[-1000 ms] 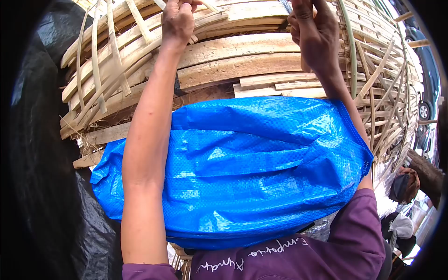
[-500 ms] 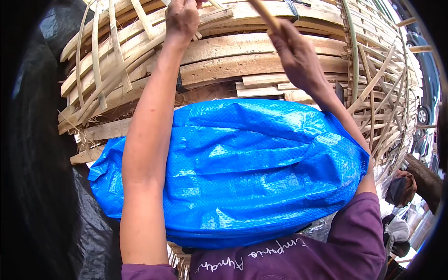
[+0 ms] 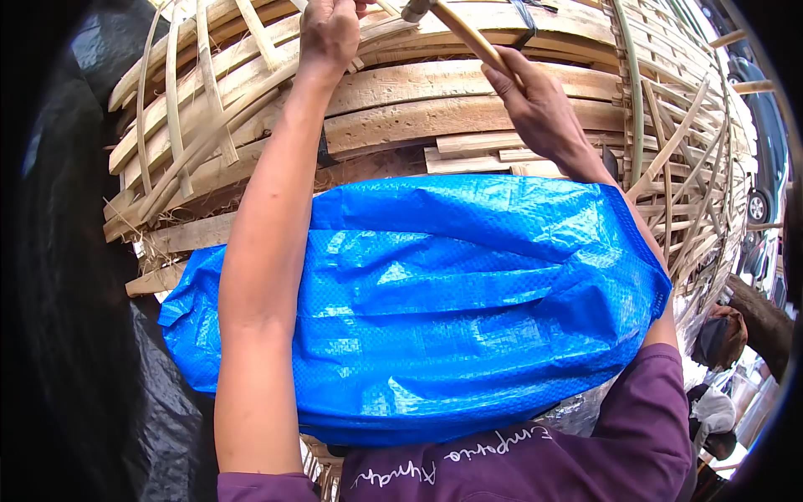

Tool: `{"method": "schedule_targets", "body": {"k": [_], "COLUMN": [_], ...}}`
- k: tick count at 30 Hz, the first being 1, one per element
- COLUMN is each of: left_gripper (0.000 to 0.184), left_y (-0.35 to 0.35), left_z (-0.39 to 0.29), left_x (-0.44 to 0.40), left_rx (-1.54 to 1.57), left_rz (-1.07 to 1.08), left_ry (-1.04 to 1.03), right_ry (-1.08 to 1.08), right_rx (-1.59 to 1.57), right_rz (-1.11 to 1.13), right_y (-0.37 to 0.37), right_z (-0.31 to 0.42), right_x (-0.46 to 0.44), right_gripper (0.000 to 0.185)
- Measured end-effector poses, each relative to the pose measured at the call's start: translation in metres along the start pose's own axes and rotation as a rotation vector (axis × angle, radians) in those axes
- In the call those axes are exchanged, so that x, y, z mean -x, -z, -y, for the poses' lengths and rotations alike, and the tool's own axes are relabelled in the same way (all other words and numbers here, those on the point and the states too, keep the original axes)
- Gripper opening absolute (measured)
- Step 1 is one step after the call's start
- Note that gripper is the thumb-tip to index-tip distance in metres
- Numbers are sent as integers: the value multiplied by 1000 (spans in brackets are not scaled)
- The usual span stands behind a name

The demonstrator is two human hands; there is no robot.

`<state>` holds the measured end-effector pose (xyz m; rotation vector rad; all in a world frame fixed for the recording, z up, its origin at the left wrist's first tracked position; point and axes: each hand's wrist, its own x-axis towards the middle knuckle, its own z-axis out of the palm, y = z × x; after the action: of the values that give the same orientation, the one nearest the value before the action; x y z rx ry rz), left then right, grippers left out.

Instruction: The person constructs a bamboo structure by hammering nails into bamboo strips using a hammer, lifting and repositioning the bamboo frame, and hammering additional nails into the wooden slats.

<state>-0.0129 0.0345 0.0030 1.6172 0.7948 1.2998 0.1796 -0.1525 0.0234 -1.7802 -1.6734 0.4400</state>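
Reaching forward and up with both arms. Stretched almost straight on the left, with the back of the left hand [image 3: 330,38] showing near the top edge and its fingers curled inward; cropped there, so impossible to tell whether clenched on anything. Slanting inward on the right, past the edge of a blue sheet [image 3: 443,335], to a right hand [image 3: 535,105] wrapped round the handle of a hammer [image 3: 468,38]. Tilted up and leftward from that grasp, with the metal head [image 3: 416,9] between both hands, near the left one but apart from it, in front of wooden planks [image 3: 460,121].

Smooth, slim and pale brown along the handle; dull and partly cut off at the head. Long, pale and rough-grained in the stacked planks. Thin, flat and slightly bowed in the strips [image 3: 172,109] lying across at left; criss-crossed in a lattice [image 3: 679,125] at right. Glossy, finely woven and deeply creased over the blue sheet, above a purple shirt [image 3: 502,468] with white lettering. Dark and wrinkled in the black sheeting [image 3: 167,435] at far left
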Motion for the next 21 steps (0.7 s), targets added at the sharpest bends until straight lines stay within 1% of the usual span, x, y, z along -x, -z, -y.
{"method": "schedule_targets", "body": {"k": [2,3,4,5,6,7,9,10,11,13,14,16,17,19,21], "left_gripper": [29,29,29,29,29,29,29,30,30,29,27,27,26,27,27], "left_y": [1,0,1,1,1,1,1,2,3,0,-4,-2,0,2,0], "left_z": [3,4,9,8,6,7,10,10,7,-3,-11,-6,-1,3,4], "left_x": [5,0,-3,-2,-2,-2,-2,-4,-5,0,7,4,1,0,-2], "left_rx": [-23,-38,18,16,35,55,52,45,40,-34,-92,-51,-14,12,33], "left_rz": [4,1,-15,-14,-13,-13,2,15,17,24,-14,-3,6,10,2], "left_ry": [4,-25,2,5,11,17,-3,-28,-33,-51,10,11,13,10,14], "right_ry": [-97,-56,-2,-75,-8,-10,149,-2,79,-24,23,130,-90,57,199], "right_rx": [-58,-220,-379,-575,-660,-660,-273,54,152,131,84,-141,-269,-666,-726], "right_rz": [-30,-117,-197,-226,-262,-260,-248,35,74,100,9,-203,-143,-63,-44], "right_y": [24,34,43,51,53,46,17,9,6,27,33,44,63,76,54], "right_z": [22,38,54,74,72,63,28,5,0,20,23,39,71,74,48], "right_x": [-4,-11,-17,-19,-23,-23,-15,-9,-3,-6,-10,-24,-25,-24,-23], "right_gripper": [32,29,25,19,20,20,32,29,29,29,32,27,22,22,22]}}
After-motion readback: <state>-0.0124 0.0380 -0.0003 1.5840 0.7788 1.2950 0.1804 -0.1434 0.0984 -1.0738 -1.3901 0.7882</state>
